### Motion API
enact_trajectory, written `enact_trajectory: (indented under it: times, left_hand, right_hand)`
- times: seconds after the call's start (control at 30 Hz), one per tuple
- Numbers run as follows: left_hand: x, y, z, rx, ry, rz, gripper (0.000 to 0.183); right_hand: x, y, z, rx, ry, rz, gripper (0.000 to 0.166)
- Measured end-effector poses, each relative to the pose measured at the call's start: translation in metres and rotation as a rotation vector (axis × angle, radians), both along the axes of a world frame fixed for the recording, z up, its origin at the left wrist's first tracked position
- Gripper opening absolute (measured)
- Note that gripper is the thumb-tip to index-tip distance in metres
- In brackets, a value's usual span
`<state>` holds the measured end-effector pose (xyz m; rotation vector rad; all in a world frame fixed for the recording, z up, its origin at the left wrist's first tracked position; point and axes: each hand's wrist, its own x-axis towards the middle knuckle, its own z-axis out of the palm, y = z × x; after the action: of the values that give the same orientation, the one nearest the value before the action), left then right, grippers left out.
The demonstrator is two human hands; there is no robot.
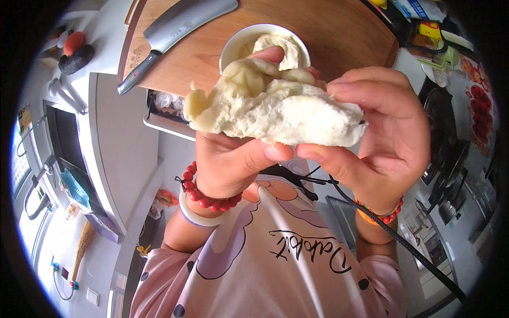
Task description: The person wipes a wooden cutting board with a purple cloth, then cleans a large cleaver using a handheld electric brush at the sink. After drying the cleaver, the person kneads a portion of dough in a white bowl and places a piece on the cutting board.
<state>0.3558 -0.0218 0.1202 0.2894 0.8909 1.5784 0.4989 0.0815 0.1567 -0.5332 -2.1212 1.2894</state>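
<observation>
Both my hands hold a torn piece of pale, doughy bread (278,107), apparently a steamed roll, up in front of my chest. Its near face is ragged and white, while its far side is lobed and slightly yellow-green. My left hand (230,155) grips the left part, thumb below and fingers mostly hidden behind. On the right end, my right hand (385,119) pinches with fingertips above and thumb below. Just beyond stands a white bowl (227,49) holding a similar pale, folded lump (296,51). The bread hides the bowl's near side.
A cleaver (183,28) lies on the wooden board (334,28) at the left. Under the board's near edge is an open drawer (169,125) with plastic-wrapped items. A sink (73,159) lies left. A black cable (401,242) crosses near my right wrist.
</observation>
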Motion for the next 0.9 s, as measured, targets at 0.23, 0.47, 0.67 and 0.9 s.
enact_trajectory:
  times: [0.23,0.47,0.67,0.9]
  left_hand:
    - [-0.023,-0.015,-0.004,0.139,-0.042,0.055,0.097]
    - [-0.032,-0.026,-0.011,0.336,0.036,0.185,0.086]
    - [-0.048,-0.032,-0.031,0.569,0.175,0.109,0.092]
    - [-0.041,-0.033,-0.032,0.57,0.164,0.122,0.095]
  right_hand:
    - [-0.023,0.005,0.005,0.098,0.059,0.172,0.054]
    - [-0.035,-0.004,0.017,0.162,0.053,0.206,0.028]
    - [-0.039,-0.005,0.019,0.16,0.042,0.252,0.02]
    - [-0.035,-0.011,0.022,0.235,0.016,0.209,0.019]
